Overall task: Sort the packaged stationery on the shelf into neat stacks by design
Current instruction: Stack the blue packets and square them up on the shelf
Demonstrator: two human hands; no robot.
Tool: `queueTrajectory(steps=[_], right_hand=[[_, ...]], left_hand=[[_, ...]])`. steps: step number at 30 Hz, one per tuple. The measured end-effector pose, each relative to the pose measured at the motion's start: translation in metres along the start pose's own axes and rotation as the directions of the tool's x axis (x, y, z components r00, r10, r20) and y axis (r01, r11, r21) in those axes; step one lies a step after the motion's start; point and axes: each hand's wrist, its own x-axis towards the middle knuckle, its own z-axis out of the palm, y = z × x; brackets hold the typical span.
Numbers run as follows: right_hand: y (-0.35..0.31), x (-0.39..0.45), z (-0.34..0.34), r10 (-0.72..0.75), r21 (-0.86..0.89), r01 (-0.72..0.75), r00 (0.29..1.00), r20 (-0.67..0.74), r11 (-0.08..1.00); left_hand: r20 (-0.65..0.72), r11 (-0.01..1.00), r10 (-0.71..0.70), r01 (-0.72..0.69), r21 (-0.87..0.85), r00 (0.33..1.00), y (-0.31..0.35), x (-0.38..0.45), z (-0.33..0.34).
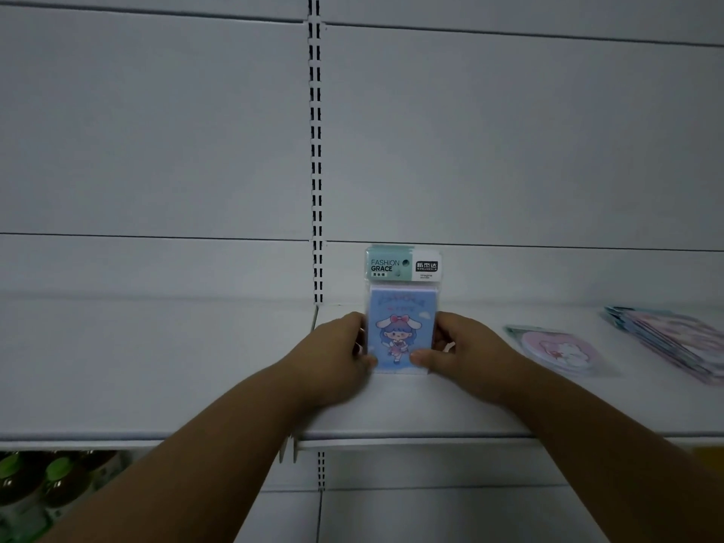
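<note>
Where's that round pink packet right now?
In the head view, the round pink packet lies flat on the shelf, right of both hands, between the blue pack they hold and a stack farther right.

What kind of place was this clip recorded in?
Most likely a retail shop aisle. White metal shelving with a slotted upright holds a blue cartoon-girl pack with a printed hang-header, gripped by both hands, a pink round pack, and bottles below.

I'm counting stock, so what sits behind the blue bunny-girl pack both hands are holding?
Behind the blue bunny-girl pack, held by the left hand and right hand, more header cards and a lilac edge peek out, suggesting further packs. Their number and designs are covered.
</note>
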Motion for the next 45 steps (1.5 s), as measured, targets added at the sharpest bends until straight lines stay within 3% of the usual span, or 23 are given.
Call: queueTrajectory(steps=[7, 11, 13, 16, 20, 25, 29, 33, 37, 45], right_hand=[[-0.012, -0.002, -0.012, 0.075, 0.14, -0.073, 0.997, -0.012, 0.987], [-0.021, 0.001, -0.029, 0.234, 0.126, -0.249, 0.965, 0.12, 0.96], [-0.022, 0.003, -0.032, 0.326, 0.104, -0.349, 0.926, 0.192, 0.931], [-0.02, 0.011, -0.029, 0.389, 0.019, -0.4, 0.902, 0.188, 0.916], [-0.015, 0.018, -0.027, 0.385, -0.12, -0.37, 0.91, 0.155, 0.921], [-0.015, 0.005, -0.027, 0.326, -0.082, -0.318, 0.939, 0.113, 0.944], [-0.007, -0.024, -0.03, 0.115, -0.185, -0.108, 0.993, 0.028, 0.977], [0.004, -0.034, -0.022, -0.011, -0.283, 0.024, 0.999, 0.045, 0.959], [0.004, -0.031, -0.015, -0.05, -0.312, 0.047, 0.999, 0.001, 0.949], [0.007, -0.031, -0.008, -0.107, -0.351, 0.099, 0.994, -0.003, 0.931]], left_hand=[[-0.008, 0.995, -0.036, 0.035, -0.093, 0.999, 0.015, -0.001, -0.013], [0.092, 0.957, -0.17, 0.186, -0.22, 0.981, 0.024, 0.006, -0.023], [0.155, 0.945, -0.219, 0.249, -0.21, 0.963, 0.027, 0.008, -0.021], [0.174, 0.948, -0.267, 0.291, -0.13, 0.948, 0.025, 0.011, -0.013], [0.133, 0.954, -0.276, 0.288, -0.082, 0.952, 0.025, 0.013, -0.01], [0.085, 0.969, -0.246, 0.247, -0.002, 0.965, 0.019, 0.009, -0.008], [0.032, 0.987, -0.115, 0.111, 0.115, 0.993, 0.006, -0.009, -0.005], [-0.049, 0.966, -0.004, 0.016, 0.259, 0.999, 0.003, -0.021, 0.004], [-0.092, 0.95, 0.076, -0.044, 0.308, 0.993, 0.004, -0.017, 0.009], [-0.16, 0.941, 0.083, -0.024, 0.338, 0.984, 0.001, -0.015, 0.017]])
